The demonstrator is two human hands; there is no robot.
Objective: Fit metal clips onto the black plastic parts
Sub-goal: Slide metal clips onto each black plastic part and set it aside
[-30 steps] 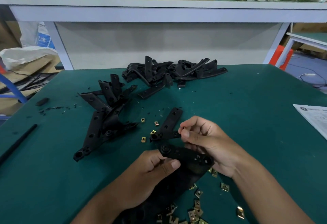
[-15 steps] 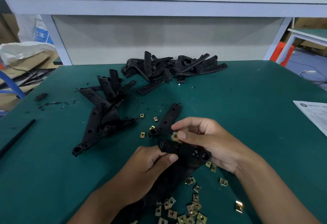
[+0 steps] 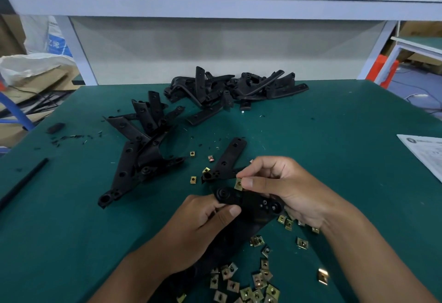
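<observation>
My left hand (image 3: pixel 203 221) grips a long black plastic part (image 3: pixel 253 204) near its round end, holding it just above the green table (image 3: pixel 334 159). My right hand (image 3: pixel 287 188) pinches a small brass-coloured metal clip (image 3: pixel 238 184) between thumb and forefinger, right at the part's upper edge. Its other fingers curl behind the part's far end. Several loose clips (image 3: pixel 248 283) lie scattered near the front edge, below my hands. Another black part (image 3: pixel 227 159) lies flat just beyond my hands.
Two heaps of black plastic parts sit further out: one at centre left (image 3: pixel 141 147) and one at the back (image 3: pixel 234 87). A few stray clips (image 3: pixel 193 179) lie between them. A printed sheet (image 3: pixel 423 152) is at the right edge, a black rod (image 3: pixel 24 180) at the left.
My right hand has brought the clip up to the upper edge of the held part. The view has tilted down, showing more loose clips near the front.
</observation>
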